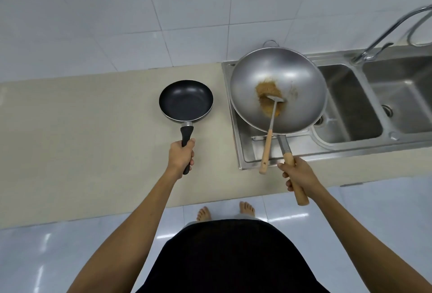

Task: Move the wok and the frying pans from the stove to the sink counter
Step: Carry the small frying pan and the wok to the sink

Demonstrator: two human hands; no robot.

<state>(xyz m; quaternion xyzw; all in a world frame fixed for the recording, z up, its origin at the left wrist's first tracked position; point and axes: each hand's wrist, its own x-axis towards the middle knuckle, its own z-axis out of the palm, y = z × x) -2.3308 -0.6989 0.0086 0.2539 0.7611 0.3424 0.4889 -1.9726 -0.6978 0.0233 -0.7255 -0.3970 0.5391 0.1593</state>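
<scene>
Your left hand point(181, 155) is closed round the black handle of the small frying pan point(186, 100), over the beige table point(81, 129). Your right hand point(298, 173) grips the wok's point(278, 90) wooden handle; the wok sits above the sink's drainboard point(247, 150), with brown residue and a spatula point(268, 138) inside.

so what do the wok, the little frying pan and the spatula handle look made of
Wok: bare grey metal, probably steel, with a dull sheen and a wooden handle. Frying pan: dark, smooth inside, likely a nonstick coating, with a black handle, probably plastic. Spatula handle: pale unpainted wood.
</scene>
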